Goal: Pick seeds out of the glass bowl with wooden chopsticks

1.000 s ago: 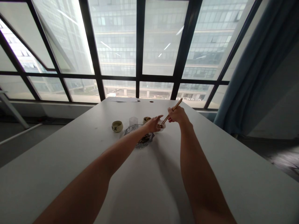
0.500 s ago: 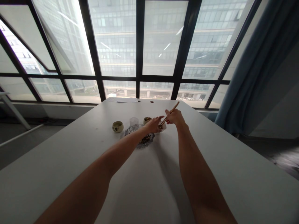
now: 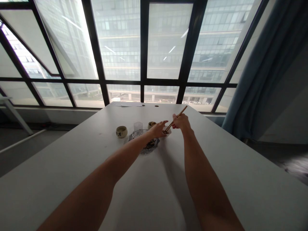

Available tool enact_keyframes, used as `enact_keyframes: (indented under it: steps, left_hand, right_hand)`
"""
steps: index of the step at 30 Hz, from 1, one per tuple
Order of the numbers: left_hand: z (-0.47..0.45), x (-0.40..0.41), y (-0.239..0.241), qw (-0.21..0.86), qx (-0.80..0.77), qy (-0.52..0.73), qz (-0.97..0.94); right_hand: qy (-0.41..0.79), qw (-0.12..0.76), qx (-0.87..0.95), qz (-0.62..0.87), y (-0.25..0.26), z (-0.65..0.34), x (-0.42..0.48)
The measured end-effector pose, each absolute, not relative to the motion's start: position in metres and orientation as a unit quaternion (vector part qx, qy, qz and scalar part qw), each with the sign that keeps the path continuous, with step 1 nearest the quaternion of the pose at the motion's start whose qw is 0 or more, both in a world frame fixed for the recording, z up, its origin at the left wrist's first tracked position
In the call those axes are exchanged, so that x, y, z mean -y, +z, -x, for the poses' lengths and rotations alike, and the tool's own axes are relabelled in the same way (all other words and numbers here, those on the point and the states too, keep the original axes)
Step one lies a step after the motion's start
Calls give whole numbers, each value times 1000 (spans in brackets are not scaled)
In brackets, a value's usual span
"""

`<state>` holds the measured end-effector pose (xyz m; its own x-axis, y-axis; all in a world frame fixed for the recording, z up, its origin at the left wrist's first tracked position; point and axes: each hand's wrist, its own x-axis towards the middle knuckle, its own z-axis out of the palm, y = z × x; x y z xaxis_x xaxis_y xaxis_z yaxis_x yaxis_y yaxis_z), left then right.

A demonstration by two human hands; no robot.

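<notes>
My right hand is closed around a pair of wooden chopsticks, which slant down to the left. Their tips reach into a small pale bowl with dark contents too small to make out. Around the left side of that bowl curve the fingers of my left hand, steadying it on the table. My left forearm passes over a clear, scalloped glass dish of dark pieces and hides part of it. Just beyond my left hand stands a small patterned cup with bits of something inside.
A cream cup with dark characters sits left of the dish, and a clear plastic cup stands behind the dish. Sheets of paper lie at the far edge of the white table. A blue curtain hangs at right.
The chopsticks and my right hand have shifted very slightly right and down, with the tips still at the bowl. My left hand keeps its place at the bowl.
</notes>
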<state>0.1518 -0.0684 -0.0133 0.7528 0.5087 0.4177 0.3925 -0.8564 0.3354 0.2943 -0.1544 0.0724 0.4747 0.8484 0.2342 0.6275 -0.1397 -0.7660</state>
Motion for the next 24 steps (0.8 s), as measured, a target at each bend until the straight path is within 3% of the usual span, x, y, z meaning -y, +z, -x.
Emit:
enact_keyframes:
  steps: [12,24]
  left_hand:
    - [-150,73,-8,108,-219,246,-938]
    - [-140,73,-2,103,-238,230,-938]
  right_hand:
    - [71,350,598,718,77,-290,161]
    - [100,383,628,670,67,-301,159]
